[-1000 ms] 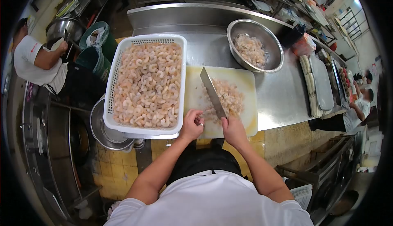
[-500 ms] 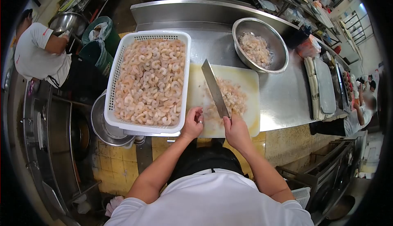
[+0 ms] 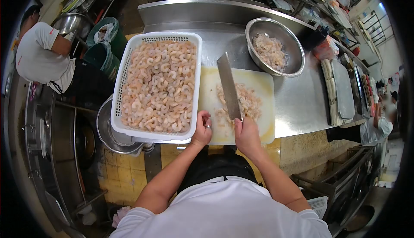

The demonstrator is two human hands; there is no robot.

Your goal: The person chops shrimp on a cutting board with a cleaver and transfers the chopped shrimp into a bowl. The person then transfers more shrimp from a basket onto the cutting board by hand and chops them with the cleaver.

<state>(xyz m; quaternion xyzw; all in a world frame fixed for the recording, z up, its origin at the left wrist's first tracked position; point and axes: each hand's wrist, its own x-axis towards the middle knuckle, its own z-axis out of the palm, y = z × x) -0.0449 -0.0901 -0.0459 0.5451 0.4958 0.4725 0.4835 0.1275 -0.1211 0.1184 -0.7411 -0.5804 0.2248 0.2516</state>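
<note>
In my right hand [image 3: 248,135] is the handle of a cleaver [image 3: 230,88], its wide blade pointing away from me over a white cutting board [image 3: 266,128]. Chopped shrimp [image 3: 248,102] lies in a loose heap on the board, partly behind the blade. My left hand [image 3: 202,129], with a ring on one finger, rests by the board's near left edge, fingers curled in and nothing visible in them. Beside it stands a white perforated basket [image 3: 199,61] full of peeled shrimp [image 3: 157,87].
A steel bowl [image 3: 297,67] holding chopped shrimp stands at the back right of the steel counter [image 3: 297,104]. Trays [image 3: 340,91] line the right side. One co-worker [image 3: 45,59] stands at the left, near green bins [image 3: 113,35]; another person [image 3: 376,128] is at far right.
The cleaver has swung clockwise, its far end moving to the right and away from me. My left hand has shifted slightly left, its fingers drawn in a little more.
</note>
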